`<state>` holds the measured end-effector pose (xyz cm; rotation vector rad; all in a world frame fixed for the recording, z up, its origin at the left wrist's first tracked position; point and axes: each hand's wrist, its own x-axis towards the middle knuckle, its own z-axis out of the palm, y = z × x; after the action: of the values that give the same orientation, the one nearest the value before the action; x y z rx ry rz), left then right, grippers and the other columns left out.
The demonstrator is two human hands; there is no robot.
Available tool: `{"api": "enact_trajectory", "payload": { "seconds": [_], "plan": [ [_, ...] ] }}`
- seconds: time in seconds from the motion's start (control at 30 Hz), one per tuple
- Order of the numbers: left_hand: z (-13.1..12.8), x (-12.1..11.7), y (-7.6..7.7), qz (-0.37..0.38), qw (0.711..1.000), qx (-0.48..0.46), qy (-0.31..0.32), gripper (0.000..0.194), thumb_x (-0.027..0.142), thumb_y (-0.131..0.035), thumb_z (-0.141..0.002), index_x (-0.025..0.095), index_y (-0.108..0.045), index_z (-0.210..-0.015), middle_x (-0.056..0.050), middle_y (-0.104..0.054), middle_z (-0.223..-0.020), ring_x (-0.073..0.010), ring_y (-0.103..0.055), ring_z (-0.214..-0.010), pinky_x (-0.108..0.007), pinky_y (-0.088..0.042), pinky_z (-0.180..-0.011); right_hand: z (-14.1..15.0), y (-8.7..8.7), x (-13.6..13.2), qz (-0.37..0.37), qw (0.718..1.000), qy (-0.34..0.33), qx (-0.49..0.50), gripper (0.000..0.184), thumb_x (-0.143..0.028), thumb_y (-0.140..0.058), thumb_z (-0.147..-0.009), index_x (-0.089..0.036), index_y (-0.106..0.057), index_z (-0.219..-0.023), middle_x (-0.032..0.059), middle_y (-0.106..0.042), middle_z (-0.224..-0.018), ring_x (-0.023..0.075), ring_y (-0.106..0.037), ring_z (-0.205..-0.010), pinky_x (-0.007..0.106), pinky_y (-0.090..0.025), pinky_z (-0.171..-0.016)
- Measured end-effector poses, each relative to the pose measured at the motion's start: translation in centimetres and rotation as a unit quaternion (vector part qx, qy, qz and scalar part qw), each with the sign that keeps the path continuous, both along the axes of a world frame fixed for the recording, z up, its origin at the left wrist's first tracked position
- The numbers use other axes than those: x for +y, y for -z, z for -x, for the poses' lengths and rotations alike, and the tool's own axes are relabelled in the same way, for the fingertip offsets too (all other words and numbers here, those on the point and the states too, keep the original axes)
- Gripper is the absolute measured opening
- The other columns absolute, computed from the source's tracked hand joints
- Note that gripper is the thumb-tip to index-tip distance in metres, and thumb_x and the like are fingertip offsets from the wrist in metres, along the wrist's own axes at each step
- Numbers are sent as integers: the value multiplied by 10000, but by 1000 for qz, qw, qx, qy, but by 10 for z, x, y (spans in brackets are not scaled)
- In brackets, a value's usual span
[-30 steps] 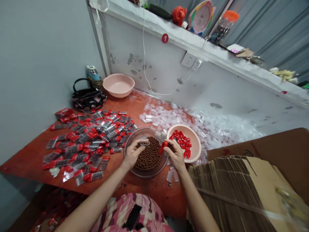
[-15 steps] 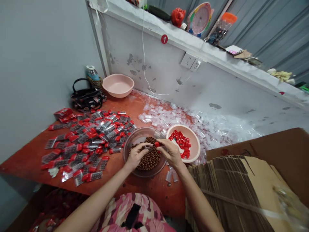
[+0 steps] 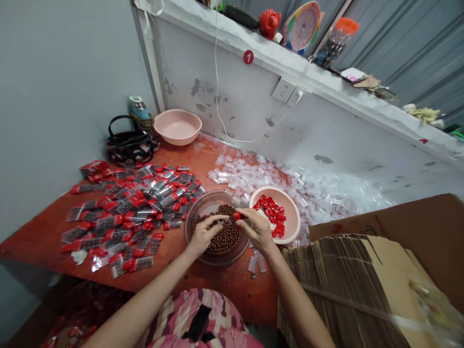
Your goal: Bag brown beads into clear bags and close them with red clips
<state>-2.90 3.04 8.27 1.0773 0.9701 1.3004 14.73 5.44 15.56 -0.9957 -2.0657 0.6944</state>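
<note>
My left hand (image 3: 203,234) is closed round a small clear tube (image 3: 224,222) filled with brown beads, held over a clear bowl (image 3: 197,206) of brown beads (image 3: 224,238). My right hand (image 3: 258,230) pinches a red cap (image 3: 236,216) against the tube's end. Just right of the hands, a pink bowl (image 3: 294,215) holds red caps (image 3: 272,212). Several filled, red-capped tubes (image 3: 130,212) lie spread to the left on the red table (image 3: 203,154).
Empty clear tubes (image 3: 253,176) are heaped along the wall behind the bowls. An empty pink bowl (image 3: 177,126), a black bag (image 3: 131,145) and a bottle (image 3: 139,109) stand at the back left. Stacked cardboard (image 3: 355,285) rises at the right. A shelf above carries a scale (image 3: 303,25).
My right hand brought the red cap from beside the pink bowl leftward onto the end of the tube in my left hand. The hands now meet over the bead bowl.
</note>
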Motion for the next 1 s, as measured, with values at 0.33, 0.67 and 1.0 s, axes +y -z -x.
{"api": "enact_trajectory", "payload": {
  "seconds": [0.33,0.67,1.0],
  "plan": [
    [-2,1,1,24,997,-74,-6,243,245,-581,-735,179,-619,-966,-75,-622,-1047,-209,-569,-963,-372,-435,-884,0,-2,-5,12,1000,-5,2,292,-205,-530,-803,-234,-549,-1093,58,-604,-1017,168,-559,-947,311,-446,-827],
    [-1,-4,-2,112,969,-221,-3,331,249,-599,-729,178,-566,-1050,-78,-591,-1114,-209,-533,-1050,-393,-430,-905,-6,-8,-4,44,999,1,12,265,-221,-525,-807,-229,-555,-1070,56,-602,-1025,174,-552,-950,319,-435,-828],
    [3,-7,2,16,996,84,13,280,274,-587,-728,184,-638,-989,-55,-657,-1019,-211,-583,-955,-345,-418,-891,10,-7,4,16,997,-60,-51,272,-249,-503,-827,-218,-541,-1094,52,-593,-910,145,-553,-839,267,-435,-756]
  ]
}}
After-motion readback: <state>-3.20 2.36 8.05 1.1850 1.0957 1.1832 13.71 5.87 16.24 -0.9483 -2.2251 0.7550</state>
